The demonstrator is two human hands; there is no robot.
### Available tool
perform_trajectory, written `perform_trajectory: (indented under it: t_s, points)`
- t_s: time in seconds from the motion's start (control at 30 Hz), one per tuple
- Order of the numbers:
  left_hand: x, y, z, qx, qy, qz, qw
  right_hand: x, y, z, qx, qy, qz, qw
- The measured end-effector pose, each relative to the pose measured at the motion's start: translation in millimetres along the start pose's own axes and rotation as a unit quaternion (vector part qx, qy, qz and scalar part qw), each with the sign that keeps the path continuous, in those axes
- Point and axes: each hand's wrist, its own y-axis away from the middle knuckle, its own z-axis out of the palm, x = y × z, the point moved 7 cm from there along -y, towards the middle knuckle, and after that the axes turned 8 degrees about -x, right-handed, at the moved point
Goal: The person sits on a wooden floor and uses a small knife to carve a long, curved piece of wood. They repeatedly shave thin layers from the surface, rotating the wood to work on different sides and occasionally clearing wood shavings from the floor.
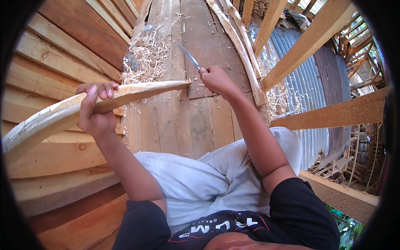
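My left hand is wrapped around a long pale wooden pole with a whittled, tapering end. The pole runs from the far left edge toward the middle, its narrow tip close to my right hand. In my right hand is a knife, its handle mostly hidden by the fingers. The blade points up and to the left, away from me, and stands apart from the pole's tip.
Wood shavings are heaped on the plank floor by the board wall at left. Two long peeled poles lie along the right side. Beyond them are wooden posts and corrugated metal sheets.
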Motion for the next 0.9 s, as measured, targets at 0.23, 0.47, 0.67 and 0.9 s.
perform_trajectory:
  t_s: [0.23, 0.47, 0.67, 0.9]
  points:
    - [4.5, 9.1, 3.3, -0.049, -0.078, 0.012, 0.996, 2.6, 2.3, 18.1, -0.043, 0.005, 0.034, 0.998]
    - [31.4, 23.3, -4.6, -0.072, -0.190, -0.065, 0.977, 29.6, 7.1, 40.1, -0.028, -0.003, 0.021, 0.999]
    - [52.3, 94.4, -59.4, -0.159, -0.378, -0.181, 0.894, 60.6, 15.1, 45.5, -0.020, 0.010, 0.035, 0.999]
    - [27.4, 269.3, -158.0, -0.169, -0.575, -0.479, 0.642, 83.8, 24.1, 56.5, -0.027, -0.028, 0.101, 0.994]
